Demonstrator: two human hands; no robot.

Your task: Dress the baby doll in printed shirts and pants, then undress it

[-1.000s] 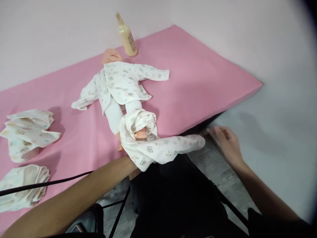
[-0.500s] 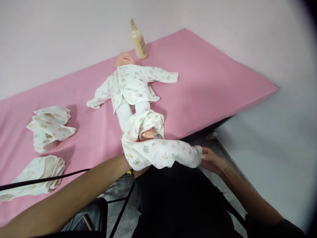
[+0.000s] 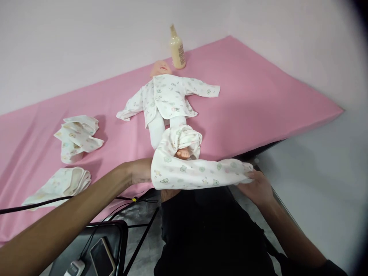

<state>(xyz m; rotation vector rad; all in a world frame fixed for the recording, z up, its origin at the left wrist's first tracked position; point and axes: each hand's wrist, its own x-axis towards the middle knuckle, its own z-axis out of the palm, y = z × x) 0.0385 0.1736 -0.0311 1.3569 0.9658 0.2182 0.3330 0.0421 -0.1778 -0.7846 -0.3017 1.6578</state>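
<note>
A baby doll (image 3: pixel 161 69) lies on its back in a white printed jacket (image 3: pixel 169 97) and white leg coverings. Around its lower leg are bunched white printed baby pants (image 3: pixel 198 172), and a small bare foot (image 3: pixel 183 153) shows through the opening. My left hand (image 3: pixel 142 171) goes into the pants fabric from the left; its fingers are hidden under the cloth. One pant leg stretches sideways to the right. At its far end my right hand (image 3: pixel 255 187) has its fingers closed at the cuff, slightly blurred.
A pump bottle (image 3: pixel 178 53) stands beyond the doll's head. On the pink-covered table (image 3: pixel 258 92), a crumpled printed cloth (image 3: pixel 77 140) and a folded one (image 3: pixel 61 186) lie at left. A black cable (image 3: pixel 37 205) crosses there. Below, a phone (image 3: pixel 102 257) rests on a black seat (image 3: pixel 69 239).
The pant leg is pulled straighter and tauter. My right hand has turned more palm-up at the cuff. The view has shifted, so the doll and table appear farther right.
</note>
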